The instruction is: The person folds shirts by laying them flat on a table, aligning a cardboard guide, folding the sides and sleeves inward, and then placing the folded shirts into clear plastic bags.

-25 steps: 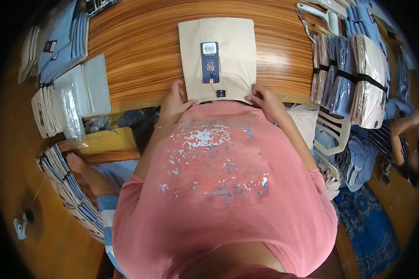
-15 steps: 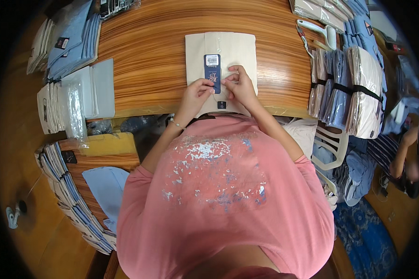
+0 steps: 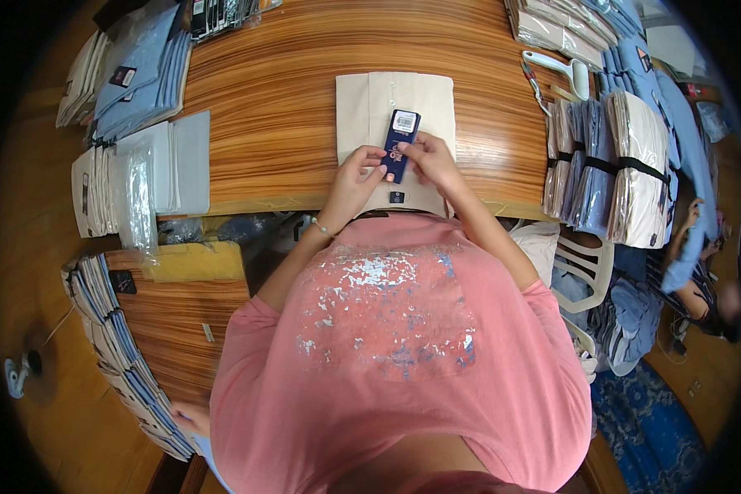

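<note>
A folded cream shirt point(image 3: 354, 107) lies on the wooden table with its button placket running down the middle. Over it is a dark blue hang tag point(image 3: 398, 163) with a white sticker at its upper end, tilted a little to the right. My left hand point(image 3: 357, 174) pinches the tag's lower left edge. On the other edge, my right hand point(image 3: 433, 163) grips it between thumb and fingers. A small dark label point(image 3: 397, 198) shows on the shirt just below the tag.
Bagged folded shirts with black bands point(image 3: 640, 165) stand right, near a white-handled lint roller point(image 3: 580, 78). Blue folded shirts point(image 3: 144, 82) and clear plastic bags point(image 3: 136, 193) lie left. Another person's hand point(image 3: 191, 417) is at lower left; another person point(image 3: 696, 222) handles blue cloth at right.
The tag has swung from upright to a rightward tilt, with my right fingers now closed on its edge. The blue cloth has left the lower left board. Blue cloth is now raised at right.
</note>
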A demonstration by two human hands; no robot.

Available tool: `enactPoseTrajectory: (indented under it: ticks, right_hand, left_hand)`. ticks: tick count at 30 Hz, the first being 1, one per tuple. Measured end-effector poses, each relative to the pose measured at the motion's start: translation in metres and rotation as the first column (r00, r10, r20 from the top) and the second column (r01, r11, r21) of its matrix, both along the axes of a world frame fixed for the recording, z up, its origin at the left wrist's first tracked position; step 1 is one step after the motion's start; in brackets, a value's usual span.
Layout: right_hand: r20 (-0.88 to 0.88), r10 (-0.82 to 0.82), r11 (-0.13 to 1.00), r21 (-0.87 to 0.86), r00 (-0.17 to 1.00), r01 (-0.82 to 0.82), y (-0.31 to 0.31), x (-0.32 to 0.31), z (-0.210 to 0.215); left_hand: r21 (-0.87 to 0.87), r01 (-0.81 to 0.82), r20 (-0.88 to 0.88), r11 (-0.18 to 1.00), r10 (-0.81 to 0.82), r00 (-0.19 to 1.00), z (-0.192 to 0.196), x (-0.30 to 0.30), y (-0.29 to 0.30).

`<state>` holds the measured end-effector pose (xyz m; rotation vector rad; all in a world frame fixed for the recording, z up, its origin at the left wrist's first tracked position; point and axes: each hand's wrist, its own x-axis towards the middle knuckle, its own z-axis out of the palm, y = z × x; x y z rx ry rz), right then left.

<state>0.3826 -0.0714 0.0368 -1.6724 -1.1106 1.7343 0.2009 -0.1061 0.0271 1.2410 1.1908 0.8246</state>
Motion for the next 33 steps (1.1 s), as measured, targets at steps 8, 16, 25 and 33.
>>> enactPoseTrajectory:
  ticks: [8, 16, 25, 33]
  right_hand:
    - [0.186, 0.021, 0.948, 0.310, 0.982, -0.079, 0.028, 0.036, -0.049]
    - [0.368, -0.217, 0.778, 0.624, 0.904, -0.068, 0.032, 0.038, -0.003]
    - [0.335, 0.589, 0.617, 0.402, 0.736, -0.677, 0.067, -0.141, 0.050]
    - [0.372, 0.852, 0.131, 0.532, 0.370, -0.836, 0.056, -0.317, 0.029]
  left_hand:
    - [0.517, 0.572, -0.725, 0.637, -0.030, 0.688, -0.006, -0.019, -0.005]
    - [0.709, 0.189, -0.611, 0.680, 0.457, 0.647, 0.005, -0.137, 0.031]
    - [0.640, -0.319, -0.656, 0.699, 0.714, 0.247, -0.024, -0.334, 0.004]
    - [0.746, -0.492, -0.634, 0.448, 0.703, -0.320, -0.008, -0.403, -0.016]
